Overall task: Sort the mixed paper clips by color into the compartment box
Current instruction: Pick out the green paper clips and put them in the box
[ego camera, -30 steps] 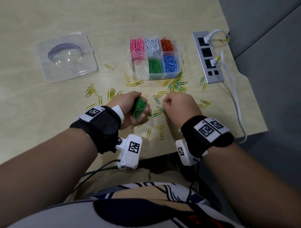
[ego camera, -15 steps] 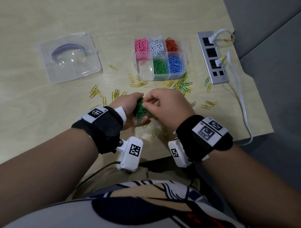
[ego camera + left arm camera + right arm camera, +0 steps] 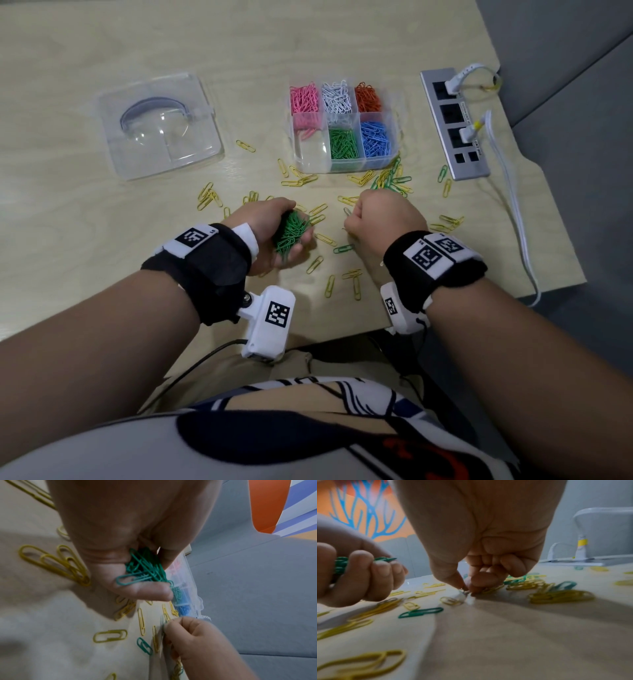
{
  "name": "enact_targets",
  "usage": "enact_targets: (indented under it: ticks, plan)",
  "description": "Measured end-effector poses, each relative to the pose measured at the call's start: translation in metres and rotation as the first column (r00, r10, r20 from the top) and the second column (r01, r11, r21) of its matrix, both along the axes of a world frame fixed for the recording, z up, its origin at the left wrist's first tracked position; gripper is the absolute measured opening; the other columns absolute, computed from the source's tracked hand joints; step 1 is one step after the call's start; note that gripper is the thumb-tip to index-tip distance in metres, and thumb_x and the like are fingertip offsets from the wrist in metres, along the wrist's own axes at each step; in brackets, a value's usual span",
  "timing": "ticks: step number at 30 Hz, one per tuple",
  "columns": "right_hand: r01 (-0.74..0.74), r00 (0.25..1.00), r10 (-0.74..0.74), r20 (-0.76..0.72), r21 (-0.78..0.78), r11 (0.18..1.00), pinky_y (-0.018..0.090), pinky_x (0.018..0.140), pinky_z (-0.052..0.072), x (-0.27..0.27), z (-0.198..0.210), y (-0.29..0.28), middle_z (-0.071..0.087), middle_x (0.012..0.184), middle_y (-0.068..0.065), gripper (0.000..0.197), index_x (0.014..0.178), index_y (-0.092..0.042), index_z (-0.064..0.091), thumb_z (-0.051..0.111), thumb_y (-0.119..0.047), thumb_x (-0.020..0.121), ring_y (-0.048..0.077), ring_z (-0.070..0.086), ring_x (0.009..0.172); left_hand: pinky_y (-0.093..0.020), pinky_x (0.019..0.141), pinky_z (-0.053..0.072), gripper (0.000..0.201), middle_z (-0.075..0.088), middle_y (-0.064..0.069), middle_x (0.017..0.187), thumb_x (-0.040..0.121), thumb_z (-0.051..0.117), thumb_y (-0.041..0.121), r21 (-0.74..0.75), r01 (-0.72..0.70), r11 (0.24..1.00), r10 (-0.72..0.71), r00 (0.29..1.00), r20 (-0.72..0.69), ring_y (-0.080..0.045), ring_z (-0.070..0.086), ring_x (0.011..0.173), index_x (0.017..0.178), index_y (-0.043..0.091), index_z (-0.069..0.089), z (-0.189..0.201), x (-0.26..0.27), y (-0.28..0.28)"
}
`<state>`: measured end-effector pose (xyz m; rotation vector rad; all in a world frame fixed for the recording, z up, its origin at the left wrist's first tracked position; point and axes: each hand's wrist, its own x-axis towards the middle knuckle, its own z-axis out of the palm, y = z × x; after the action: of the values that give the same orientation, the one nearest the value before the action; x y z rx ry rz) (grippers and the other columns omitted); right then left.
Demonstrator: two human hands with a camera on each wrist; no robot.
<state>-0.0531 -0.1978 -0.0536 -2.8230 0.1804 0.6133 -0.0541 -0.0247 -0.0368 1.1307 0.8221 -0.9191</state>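
A bunch of green clips (image 3: pixel 291 230) sits in my left hand (image 3: pixel 274 233), fingers curled round it above the table (image 3: pixel 102 240). My right hand (image 3: pixel 383 222) pinches at a blurred clip (image 3: pixel 464 593) on the table; its colour is unclear. Yellow clips (image 3: pixel 209 198) lie scattered before the box (image 3: pixel 394 150).

Yellow and green paper clips (image 3: pixel 356 178) lie scattered before the part-filled compartment box (image 3: pixel 394 137).

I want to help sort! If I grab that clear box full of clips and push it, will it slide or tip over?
The compartment box looks low and wide with a flat base, so it would probably slide rather than tip. Thin clear plastic and small clips suggest it is light. With its lid off, a hard shove could likely spill or mix the colors.
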Motion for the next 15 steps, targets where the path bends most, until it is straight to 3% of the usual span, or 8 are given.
enact_targets:
  ticks: [4,6,9,15]
  plan:
    - [-0.052,0.994,0.038,0.104,0.133,0.990,0.033,0.065,0.047,-0.010,0.011,-0.014,0.056,0.081,-0.003,0.010,0.078,-0.021,0.054,0.058,-0.023,0.087,0.018,0.055,0.077,-0.015,0.043,0.044,0.028,0.056,-0.008,0.062,0.101,0.039,0.031,0.008,-0.008,1.000,0.008,1.000,0.007,-0.015,0.055,0.043,0.081,0.014,0.051,0.000,0.002,0.001]
    - [-0.167,0.982,0.150,0.111,0.165,0.972,0.029,0.066,0.041,-0.021,0.017,-0.015,0.054,0.083,-0.008,0.010,0.079,-0.025,0.056,0.058,-0.026,0.089,0.013,0.053,0.078,-0.015,0.044,0.043,0.029,0.057,-0.009,0.067,0.101,0.039,0.031,0.015,-0.013,1.000,0.013,1.000,0.010,-0.015,0.056,0.043,0.082,0.013,0.051,0.000,0.003,-0.001]
    - [-0.330,0.943,0.327,0.064,0.036,0.943,0.032,0.068,0.046,-0.034,0.013,-0.008,0.052,0.087,-0.005,0.012,0.091,-0.023,0.059,0.050,-0.030,0.094,0.018,0.054,0.081,-0.015,0.043,0.043,0.030,0.058,-0.007,0.060,0.101,0.039,0.030,0.054,0.008,0.999,-0.010,0.999,0.041,-0.015,0.056,0.041,0.080,0.013,0.052,-0.001,0.003,-0.006]
    - [-0.342,0.939,0.343,0.029,-0.022,0.939,0.035,0.066,0.044,-0.040,-0.001,-0.002,0.055,0.101,0.006,0.017,0.110,-0.015,0.053,0.045,-0.021,0.096,0.030,0.057,0.084,-0.015,0.041,0.043,0.030,0.057,-0.007,0.053,0.101,0.039,0.030,0.086,0.035,0.996,-0.042,0.995,0.085,-0.016,0.055,0.040,0.080,0.013,0.051,-0.002,0.002,-0.013]
